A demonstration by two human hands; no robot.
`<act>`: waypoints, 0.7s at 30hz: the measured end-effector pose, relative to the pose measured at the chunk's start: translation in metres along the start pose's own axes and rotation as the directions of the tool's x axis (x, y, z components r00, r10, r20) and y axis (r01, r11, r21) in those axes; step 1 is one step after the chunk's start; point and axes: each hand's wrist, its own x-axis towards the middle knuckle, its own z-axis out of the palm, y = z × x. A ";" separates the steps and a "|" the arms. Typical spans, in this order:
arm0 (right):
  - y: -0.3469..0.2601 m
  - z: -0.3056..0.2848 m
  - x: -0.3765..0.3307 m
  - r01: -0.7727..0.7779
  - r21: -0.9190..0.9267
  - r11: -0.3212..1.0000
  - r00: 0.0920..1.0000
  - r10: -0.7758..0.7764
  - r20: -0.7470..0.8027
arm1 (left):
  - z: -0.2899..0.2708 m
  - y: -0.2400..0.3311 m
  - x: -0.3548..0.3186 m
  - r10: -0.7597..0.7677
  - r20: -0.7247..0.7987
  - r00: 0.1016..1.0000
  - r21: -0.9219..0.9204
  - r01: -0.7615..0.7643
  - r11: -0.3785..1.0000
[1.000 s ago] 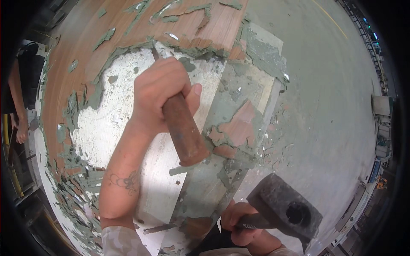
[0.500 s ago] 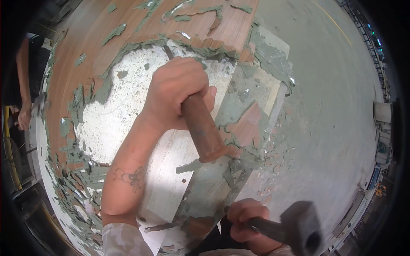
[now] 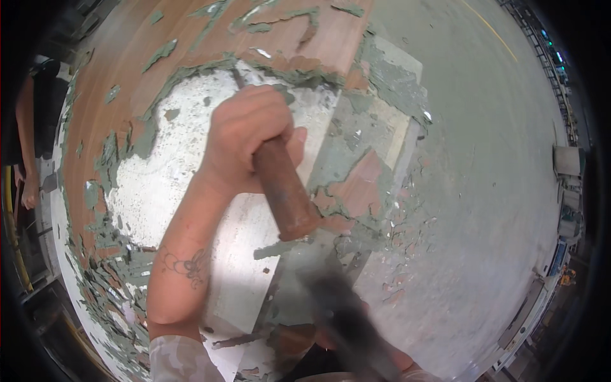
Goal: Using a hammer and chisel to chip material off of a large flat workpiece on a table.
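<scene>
The left hand (image 3: 254, 130) is clamped around the thick, rust-brown handle of a chisel (image 3: 284, 191), fingers wrapped together and the thumb along its right side. The narrow blade (image 3: 238, 77) emerges beyond the fist, its tip at or very near the ragged edge of a wood-grain sheet (image 3: 216, 51); exact contact is too small to tell. The tool is held aslant, butt end toward the person — an angle that seems chosen to set the tip against the lip while leaving the butt clear of the knuckles. Just below that butt, apart from it as far as the blur allows, is a dark hammer (image 3: 337, 315). The right hand (image 3: 323, 339), mostly hidden behind it, appears clamped on its handle, though the separate fingers cannot be made out. A bare whitish surface (image 3: 184, 137) lies under the left forearm, probably giving the fist room to work low. Green flakes (image 3: 118, 274) pile up along the lower left, and a co-worker's hand (image 3: 29, 192) hangs beyond the left edge. As for containers, grey box-like forms (image 3: 568, 161) stand at the far right — whether they hold anything cannot be told.
</scene>
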 end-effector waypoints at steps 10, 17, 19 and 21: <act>0.008 0.007 0.007 -0.034 -0.021 0.999 0.995 0.036 0.095 | 0.000 -0.001 0.004 -0.021 0.026 0.999 0.044 0.020 0.999; -0.039 -0.004 0.057 -0.063 0.130 0.990 0.995 0.053 0.081 | -0.001 -0.006 -0.002 -0.009 0.044 0.999 0.098 0.005 0.995; -0.041 -0.002 0.056 -0.126 0.152 0.980 0.988 0.110 0.108 | -0.002 -0.009 -0.002 -0.018 0.022 1.000 0.110 0.016 0.994; -0.034 0.004 0.049 -0.123 0.175 0.977 0.990 0.108 0.091 | -0.001 -0.010 -0.003 -0.049 -0.006 0.999 0.130 0.050 0.990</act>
